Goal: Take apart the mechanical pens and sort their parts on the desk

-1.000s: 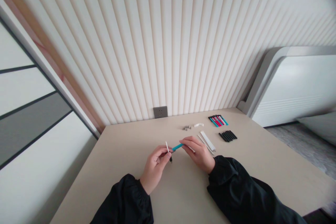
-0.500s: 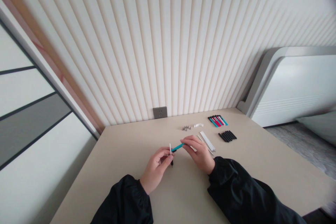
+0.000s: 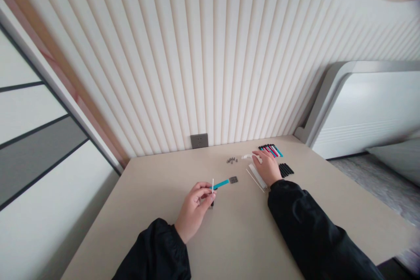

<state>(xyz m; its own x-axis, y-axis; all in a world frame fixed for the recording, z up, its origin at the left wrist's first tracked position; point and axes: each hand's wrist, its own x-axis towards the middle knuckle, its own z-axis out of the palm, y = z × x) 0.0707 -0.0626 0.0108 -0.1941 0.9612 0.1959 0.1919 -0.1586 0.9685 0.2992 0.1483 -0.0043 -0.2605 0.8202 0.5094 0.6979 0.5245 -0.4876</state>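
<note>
My left hand (image 3: 196, 205) pinches a thin white stick (image 3: 213, 185) standing upright, together with a blue barrel (image 3: 220, 184) that points right and a black piece (image 3: 212, 204) below the fingers. My right hand (image 3: 266, 167) reaches over the table at the right, its fingertips beside the small white pieces (image 3: 246, 156); whether they hold anything is too small to tell. Under and left of that hand lie long white sticks (image 3: 257, 176). Past the blue barrel's tip is a small dark grey group of pieces (image 3: 233, 180).
Small grey tips (image 3: 232, 160) sit on the beige table (image 3: 157, 183). Blue, red and white barrels (image 3: 274, 150) lie at the back right, black ones (image 3: 286, 169) nearer. A socket (image 3: 199, 141) is on the ribbed wall behind.
My right hand has let go of the blue barrel and moved right and back to the small white pieces. The dark grey group is now uncovered. My left hand has hardly moved.
</note>
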